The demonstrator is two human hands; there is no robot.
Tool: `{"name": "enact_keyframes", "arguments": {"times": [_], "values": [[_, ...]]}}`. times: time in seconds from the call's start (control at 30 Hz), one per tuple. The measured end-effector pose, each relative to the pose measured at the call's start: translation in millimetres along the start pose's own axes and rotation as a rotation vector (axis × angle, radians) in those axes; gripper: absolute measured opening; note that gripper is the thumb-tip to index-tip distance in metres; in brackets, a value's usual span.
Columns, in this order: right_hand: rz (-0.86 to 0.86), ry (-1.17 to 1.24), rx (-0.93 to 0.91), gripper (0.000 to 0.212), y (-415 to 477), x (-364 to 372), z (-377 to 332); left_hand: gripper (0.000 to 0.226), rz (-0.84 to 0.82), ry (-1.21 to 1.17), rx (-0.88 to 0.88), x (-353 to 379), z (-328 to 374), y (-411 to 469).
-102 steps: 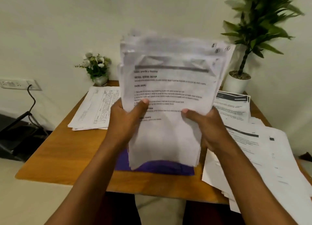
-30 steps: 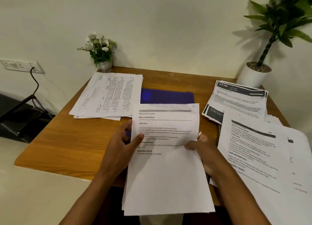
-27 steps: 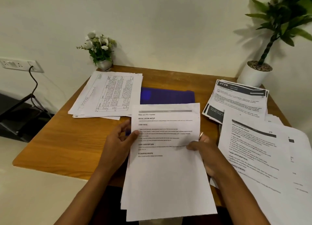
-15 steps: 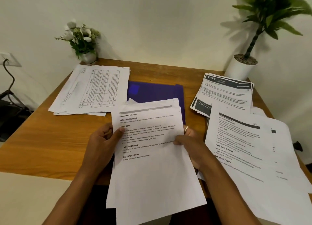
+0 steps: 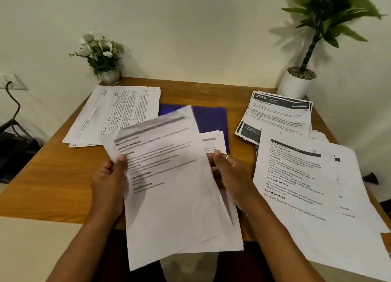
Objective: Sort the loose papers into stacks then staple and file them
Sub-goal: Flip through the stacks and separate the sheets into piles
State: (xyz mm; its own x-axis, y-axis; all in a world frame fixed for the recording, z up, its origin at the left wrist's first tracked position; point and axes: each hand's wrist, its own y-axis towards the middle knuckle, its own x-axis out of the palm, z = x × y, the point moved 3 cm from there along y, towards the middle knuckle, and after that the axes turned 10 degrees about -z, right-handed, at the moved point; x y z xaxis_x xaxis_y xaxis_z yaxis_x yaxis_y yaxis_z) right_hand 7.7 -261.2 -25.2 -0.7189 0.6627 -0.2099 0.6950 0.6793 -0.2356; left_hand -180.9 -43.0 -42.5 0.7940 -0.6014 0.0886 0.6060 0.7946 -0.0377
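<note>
Head camera: over the near edge of the tabletop, a person's left hand pinches the left edge of a tilted top sheet, while the fingers of the right hand curl round the bundle beneath. The thin paper likely sags and slides, so firm edge grips suit best. Beyond lie a purple folder and sorted stacks.

A brown wooden table stands against a plain cream wall. At its far left corner sits a small white pot of white flowers with green leaves. At the far right corner stands a tall green leafy plant in a round white pot. On the wall to the left, a black cable hangs from a white socket plate.
</note>
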Motion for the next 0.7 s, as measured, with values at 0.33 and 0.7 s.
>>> {"name": "enact_keyframes", "arguments": {"times": [0.33,0.7], "values": [[0.360,-0.555,-0.096,0.064,5,-4,9,0.010,-0.065,0.395,0.048,-28,19,-4],[0.552,-0.754,-0.286,0.045,-3,4,-1,0.015,-0.065,0.405,0.054,-31,10,-2]]}}
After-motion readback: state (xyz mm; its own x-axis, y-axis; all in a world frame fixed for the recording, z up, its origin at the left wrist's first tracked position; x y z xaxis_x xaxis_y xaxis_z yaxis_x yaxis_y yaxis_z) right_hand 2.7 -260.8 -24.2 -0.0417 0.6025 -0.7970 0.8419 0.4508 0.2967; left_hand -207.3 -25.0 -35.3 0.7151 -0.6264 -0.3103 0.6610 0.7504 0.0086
